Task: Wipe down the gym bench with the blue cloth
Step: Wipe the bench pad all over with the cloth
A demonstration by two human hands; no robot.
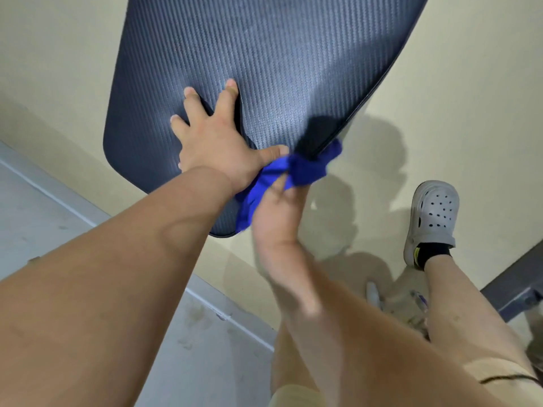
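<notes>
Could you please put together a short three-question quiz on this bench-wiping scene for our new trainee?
1. True or false: the left hand lies flat, fingers spread, on the bench pad.
2. Which hand holds the blue cloth? A) left B) right C) neither
3. Fill in: the cloth is pressed against the pad's ____ edge, as the camera sees it.

Key
1. True.
2. B, the right hand, though it is blurred.
3. Right, close to the pad's near end.
</notes>
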